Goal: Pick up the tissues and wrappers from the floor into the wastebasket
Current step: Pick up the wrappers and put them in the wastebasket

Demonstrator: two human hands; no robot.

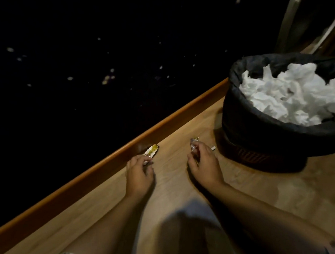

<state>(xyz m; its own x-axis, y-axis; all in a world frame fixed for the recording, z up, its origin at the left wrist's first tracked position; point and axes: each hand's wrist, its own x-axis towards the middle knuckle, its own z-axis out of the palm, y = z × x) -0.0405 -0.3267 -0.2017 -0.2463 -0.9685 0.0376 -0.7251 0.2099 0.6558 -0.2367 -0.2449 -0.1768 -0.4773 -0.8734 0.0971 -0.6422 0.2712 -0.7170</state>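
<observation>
Head view: two wrappers [151,149], one per hand [139,173].

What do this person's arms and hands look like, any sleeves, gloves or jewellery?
Both arms are bare to the bottom edge of the picture, with no sleeves in view. The left hand and right hand wear no gloves, and no rings, watch or bracelets show in the dim light.

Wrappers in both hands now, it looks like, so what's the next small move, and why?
Probably carry the right hand to the wastebasket and drop its crumpled wrapper in. That hand already pinches it off the floor, and the basket stands just to its right, its top open and heaped with white tissues. The left hand grips a yellow-printed wrapper by the baseboard; it can follow.
</observation>
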